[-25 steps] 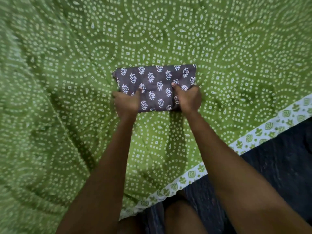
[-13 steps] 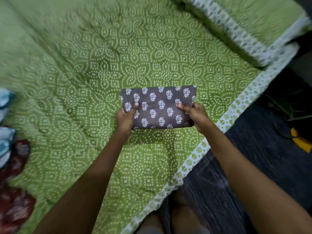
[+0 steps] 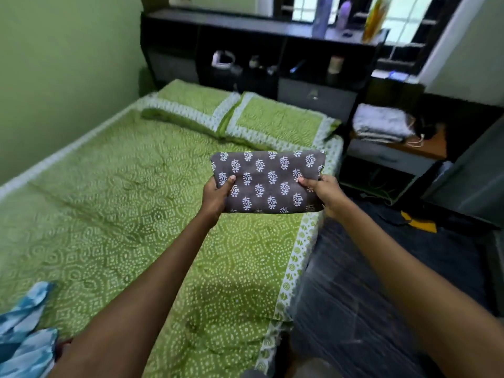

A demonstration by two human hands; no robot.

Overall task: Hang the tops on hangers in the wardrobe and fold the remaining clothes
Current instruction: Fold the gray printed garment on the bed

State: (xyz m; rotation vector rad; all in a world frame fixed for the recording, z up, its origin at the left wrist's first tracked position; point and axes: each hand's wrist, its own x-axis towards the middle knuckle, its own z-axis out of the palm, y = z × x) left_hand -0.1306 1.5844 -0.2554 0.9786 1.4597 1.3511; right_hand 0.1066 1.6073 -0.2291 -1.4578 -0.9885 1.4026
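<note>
Blue garment [image 3: 24,331]: left unfolded on the bed's near corner.
Hands: left hand [image 3: 216,196] and right hand [image 3: 324,190] are pinched onto the folded grey garment [image 3: 268,182], held above the bed [image 3: 114,192].
Advice: both ends should be kept level so the folds are kept.

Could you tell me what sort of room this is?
Most likely a bedroom: a bed in a green sheet with two pillows, and a dark headboard shelf unit behind it.
</note>
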